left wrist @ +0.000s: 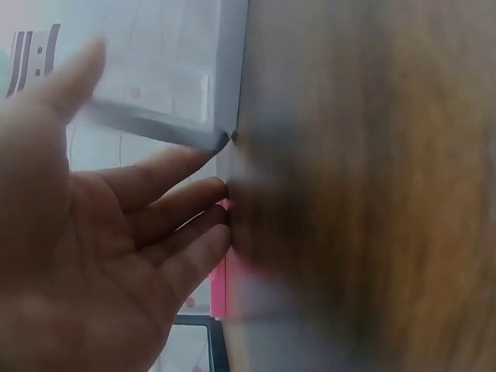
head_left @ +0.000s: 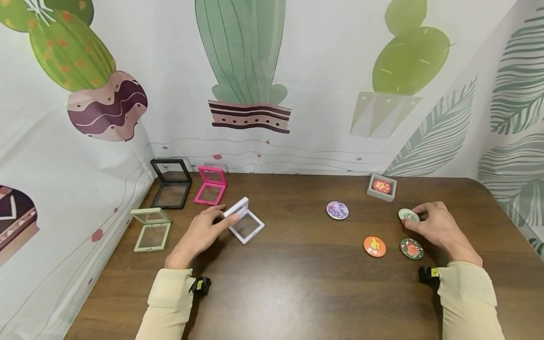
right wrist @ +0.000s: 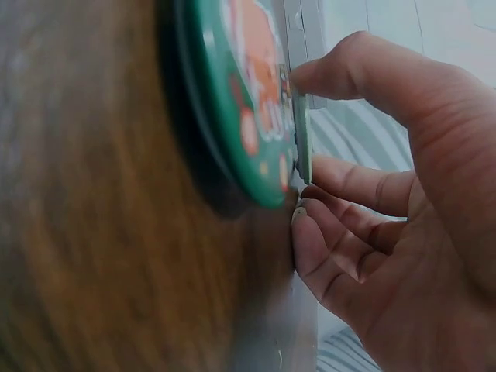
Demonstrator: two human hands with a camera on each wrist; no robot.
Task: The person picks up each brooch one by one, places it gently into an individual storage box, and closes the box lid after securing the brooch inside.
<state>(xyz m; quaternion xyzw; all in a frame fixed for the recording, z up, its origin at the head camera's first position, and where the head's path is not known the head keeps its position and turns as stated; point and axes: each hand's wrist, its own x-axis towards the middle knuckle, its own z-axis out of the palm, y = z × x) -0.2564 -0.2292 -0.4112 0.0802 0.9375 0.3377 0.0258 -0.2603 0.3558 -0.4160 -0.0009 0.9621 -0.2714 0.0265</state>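
Observation:
At the left of the head view, my left hand (head_left: 207, 231) has its thumb and index finger about the raised lid of a white display frame (head_left: 253, 235), which stands open on the table. In the left wrist view, the index fingertip meets the frame's corner and the other fingers extend below it. On the right, my right hand (head_left: 437, 228) pinches a light green round badge (head_left: 407, 215) by its edge, thumb opposite index finger. Just nearer lies a dark green badge (head_left: 412, 249) with a red and orange picture, large in the right wrist view.
Left of the white frame stand open black (head_left: 182, 193), pink (head_left: 221, 192) and pale green (head_left: 139, 242) display frames. An orange badge (head_left: 375, 246) and a purple badge (head_left: 337, 210) lie right of centre. A grey box (head_left: 386, 196) holding a red badge sits near the back wall.

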